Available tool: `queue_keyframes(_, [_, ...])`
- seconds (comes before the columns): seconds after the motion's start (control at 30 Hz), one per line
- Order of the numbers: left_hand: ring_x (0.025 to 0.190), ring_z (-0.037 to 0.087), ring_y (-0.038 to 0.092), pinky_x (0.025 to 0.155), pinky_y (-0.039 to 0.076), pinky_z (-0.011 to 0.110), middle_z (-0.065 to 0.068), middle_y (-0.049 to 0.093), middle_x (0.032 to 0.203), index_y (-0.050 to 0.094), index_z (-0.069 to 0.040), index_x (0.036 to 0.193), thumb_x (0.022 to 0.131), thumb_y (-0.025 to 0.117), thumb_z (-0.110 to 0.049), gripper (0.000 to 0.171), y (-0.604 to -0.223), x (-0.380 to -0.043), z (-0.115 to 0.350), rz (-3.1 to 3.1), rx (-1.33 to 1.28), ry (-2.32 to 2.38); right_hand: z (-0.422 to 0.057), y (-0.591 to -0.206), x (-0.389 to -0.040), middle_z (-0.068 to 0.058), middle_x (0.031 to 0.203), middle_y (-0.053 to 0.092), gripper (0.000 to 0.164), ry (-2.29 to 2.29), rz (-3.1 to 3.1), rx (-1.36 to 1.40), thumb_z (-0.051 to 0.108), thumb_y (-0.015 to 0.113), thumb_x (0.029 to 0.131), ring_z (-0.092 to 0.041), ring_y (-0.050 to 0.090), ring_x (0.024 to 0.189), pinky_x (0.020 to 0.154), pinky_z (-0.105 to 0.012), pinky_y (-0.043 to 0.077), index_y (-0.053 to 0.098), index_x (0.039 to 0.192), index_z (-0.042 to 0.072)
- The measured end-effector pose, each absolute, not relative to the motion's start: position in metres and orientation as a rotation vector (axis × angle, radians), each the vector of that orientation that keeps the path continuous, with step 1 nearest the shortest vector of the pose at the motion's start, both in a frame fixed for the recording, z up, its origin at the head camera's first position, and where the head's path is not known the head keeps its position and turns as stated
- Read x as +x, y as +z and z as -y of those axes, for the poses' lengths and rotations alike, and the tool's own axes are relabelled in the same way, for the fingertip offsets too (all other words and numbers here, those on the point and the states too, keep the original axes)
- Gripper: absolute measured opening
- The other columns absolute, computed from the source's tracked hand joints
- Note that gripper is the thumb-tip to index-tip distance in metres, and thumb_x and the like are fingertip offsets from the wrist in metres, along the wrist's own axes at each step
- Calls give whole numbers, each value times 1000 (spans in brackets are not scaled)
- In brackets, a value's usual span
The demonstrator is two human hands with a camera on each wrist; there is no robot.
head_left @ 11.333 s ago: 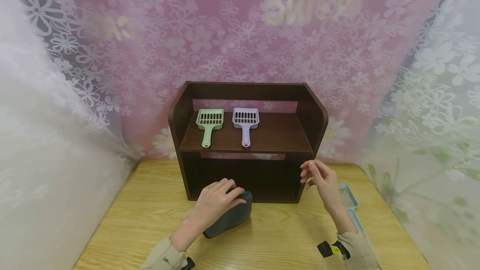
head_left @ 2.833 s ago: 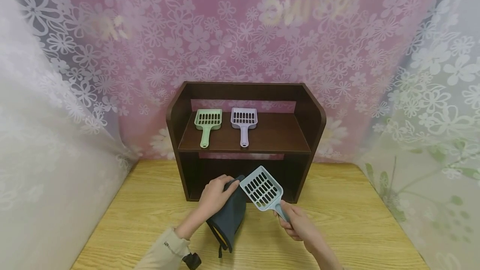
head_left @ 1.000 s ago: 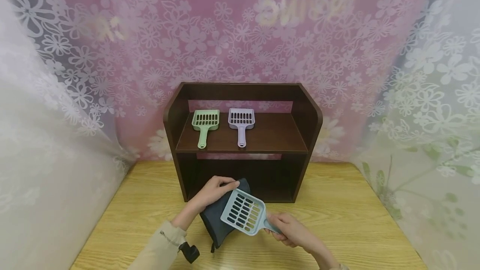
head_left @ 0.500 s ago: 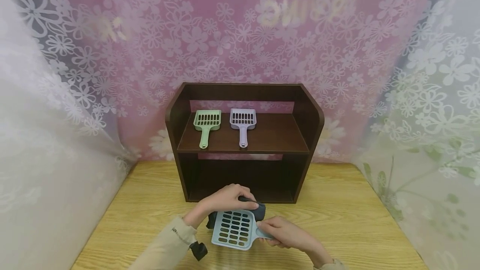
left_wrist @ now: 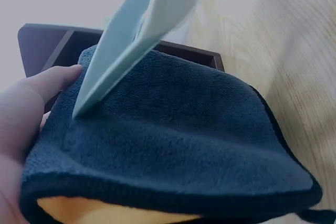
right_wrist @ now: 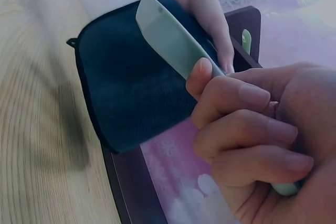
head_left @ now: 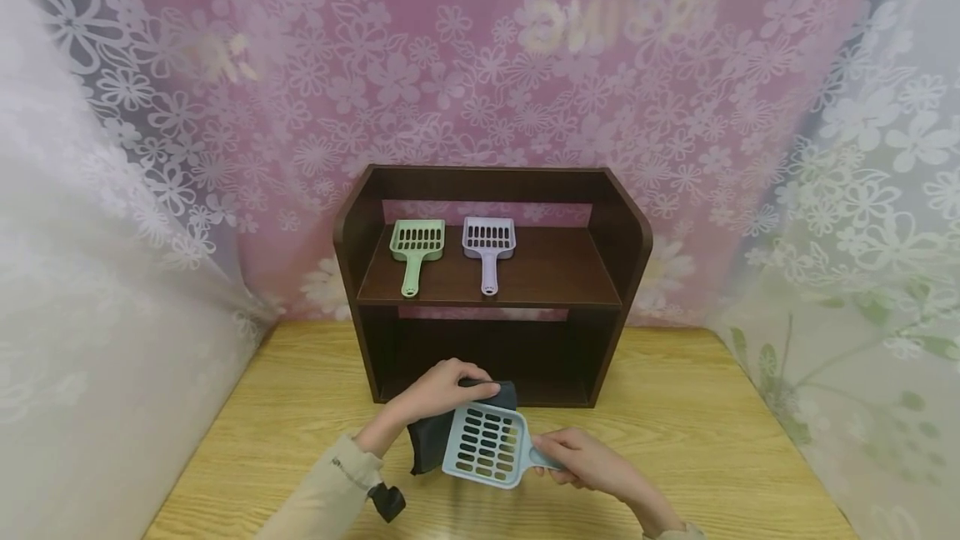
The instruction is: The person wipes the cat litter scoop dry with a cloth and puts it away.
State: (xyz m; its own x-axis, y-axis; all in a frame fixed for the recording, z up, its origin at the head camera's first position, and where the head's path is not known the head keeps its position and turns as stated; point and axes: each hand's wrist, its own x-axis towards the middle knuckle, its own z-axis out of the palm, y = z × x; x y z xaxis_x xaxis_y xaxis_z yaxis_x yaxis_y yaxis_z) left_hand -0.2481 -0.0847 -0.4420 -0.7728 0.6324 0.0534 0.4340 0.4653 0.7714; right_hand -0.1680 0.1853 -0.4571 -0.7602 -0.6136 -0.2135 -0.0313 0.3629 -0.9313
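Note:
In the head view my left hand [head_left: 442, 390] holds a folded dark blue-grey cloth [head_left: 431, 440] behind a light blue slotted litter scoop [head_left: 487, 447]. The thumb lies over the cloth near the scoop's upper edge. My right hand [head_left: 588, 465] has its fingers curled round the scoop's handle, at the right. From the left wrist, the scoop [left_wrist: 118, 51] is seen edge-on with its rim against the plush cloth [left_wrist: 168, 108], whose underside is yellow. The right wrist view has the cloth [right_wrist: 126, 72] spread behind the scoop [right_wrist: 168, 32]; part of the handle is hidden in my fist.
A dark brown two-tier shelf [head_left: 487, 304] stands just behind my hands on the wooden table [head_left: 675, 407]. On its upper board lie a green litter scoop [head_left: 413, 257] and a lilac one [head_left: 489, 252]. Flowered curtains [head_left: 487, 90] surround the table.
The blue scoop, on the table at right in the oldest frame, came up in my right hand and moved left over the cloth. In the last half second both hands shifted slightly up.

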Motion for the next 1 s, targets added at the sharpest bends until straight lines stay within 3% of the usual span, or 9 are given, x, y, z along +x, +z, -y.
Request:
queue_keyframes(0.6, [86, 9, 62, 83, 50, 28, -9, 71, 98, 76, -24, 109, 103, 59, -40, 24, -451, -250, 104, -2431, 847, 1395, -220, -458, -166, 9, 61, 39, 45, -1463, -2058, -538, 32, 39, 111, -2, 25, 47, 41, -16, 22, 66, 97, -1])
queue_keyframes(0.8, [94, 11, 63, 89, 49, 32, -6, 72, 106, 76, -22, 110, 101, 62, -39, 23, -457, -245, 103, -2493, 737, 1541, -229, -462, -165, 9, 61, 36, 46, -1563, -2110, -407, 35, 36, 112, -1, 25, 46, 41, -16, 22, 60, 93, 0])
queue_keyframes(1.0, [87, 12, 62, 79, 49, 29, -1, 72, 105, 75, -19, 112, 101, 64, -38, 25, -464, -240, 91, -2544, 587, 1732, -216, -469, -163, 10, 59, 35, 48, -1699, -2111, -181, 45, 37, 110, 0, 24, 43, 40, -17, 22, 56, 91, 5])
